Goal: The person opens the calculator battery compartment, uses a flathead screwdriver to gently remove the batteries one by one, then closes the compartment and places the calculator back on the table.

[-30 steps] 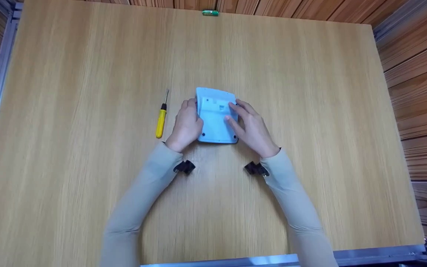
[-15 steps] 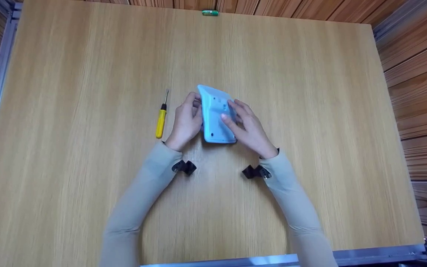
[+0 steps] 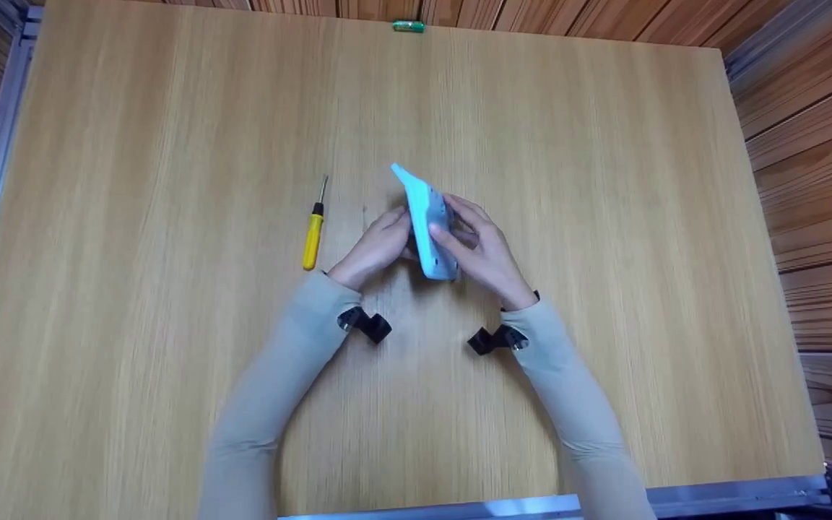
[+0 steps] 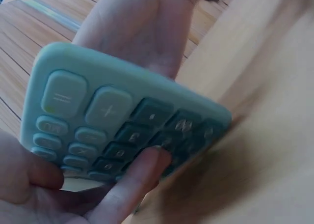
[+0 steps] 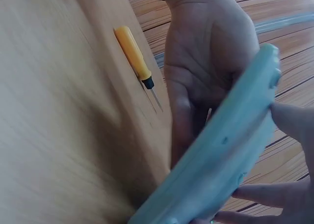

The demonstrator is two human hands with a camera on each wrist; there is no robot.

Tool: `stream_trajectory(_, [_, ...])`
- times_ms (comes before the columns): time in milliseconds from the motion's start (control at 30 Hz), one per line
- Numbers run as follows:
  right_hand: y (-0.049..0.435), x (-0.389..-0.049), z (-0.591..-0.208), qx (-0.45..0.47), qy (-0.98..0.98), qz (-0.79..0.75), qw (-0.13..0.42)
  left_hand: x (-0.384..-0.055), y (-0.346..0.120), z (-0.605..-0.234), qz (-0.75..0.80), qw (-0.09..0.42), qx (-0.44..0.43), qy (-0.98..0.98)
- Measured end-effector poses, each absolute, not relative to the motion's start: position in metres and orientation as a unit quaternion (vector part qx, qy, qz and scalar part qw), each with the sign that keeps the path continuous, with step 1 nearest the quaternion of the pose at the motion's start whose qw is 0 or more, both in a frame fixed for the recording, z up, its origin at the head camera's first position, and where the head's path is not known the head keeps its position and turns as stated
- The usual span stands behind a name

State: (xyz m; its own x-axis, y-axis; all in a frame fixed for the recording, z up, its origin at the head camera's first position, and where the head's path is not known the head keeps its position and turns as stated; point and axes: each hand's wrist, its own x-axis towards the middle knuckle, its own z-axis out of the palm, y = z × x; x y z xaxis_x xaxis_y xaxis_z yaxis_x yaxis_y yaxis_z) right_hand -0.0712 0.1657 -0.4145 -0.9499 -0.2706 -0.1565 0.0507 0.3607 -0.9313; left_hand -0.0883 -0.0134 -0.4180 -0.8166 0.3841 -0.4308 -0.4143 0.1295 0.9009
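A light blue calculator [image 3: 427,231] is tipped up on its side above the table, its back turned towards the right. Its number keys [image 4: 130,135] face left and downward. My right hand [image 3: 484,249] grips it from the right, with the thumb and fingertips on its back. My left hand [image 3: 380,242] is at the key side; one finger [image 4: 135,182] lies across the keys in the left wrist view, and the calculator partly hides that hand from above. Its palm [image 5: 208,52] faces the calculator in the right wrist view.
On the wooden table [image 3: 170,217] a yellow-handled screwdriver [image 3: 313,238] lies left of the hands, tip pointing away. A green battery [image 3: 408,26] lies at the far table edge. Wooden panels [image 3: 813,202] stand around the table.
The calculator has turned from lying back-up to standing on its side, its left edge raised. My left hand has moved right, round to the key side, while the right hand keeps its grip.
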Motion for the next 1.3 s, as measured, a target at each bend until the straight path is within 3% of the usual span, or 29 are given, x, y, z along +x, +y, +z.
stream_trajectory(367, [0.165,-0.069,-0.41,-0.055,0.764,-0.622,0.162,-0.083,-0.014,-0.414,0.675,0.35,0.025,0.649])
stream_trajectory(1033, [0.164,-0.067,-0.4,0.03,0.671,-0.72,0.174,-0.089,-0.01,-0.412,0.66,0.346,-0.028,0.667])
stream_trajectory(1300, [0.164,-0.068,-0.4,0.018,0.648,-0.743,0.167,-0.088,-0.014,-0.412,0.656,0.308,-0.051,0.687])
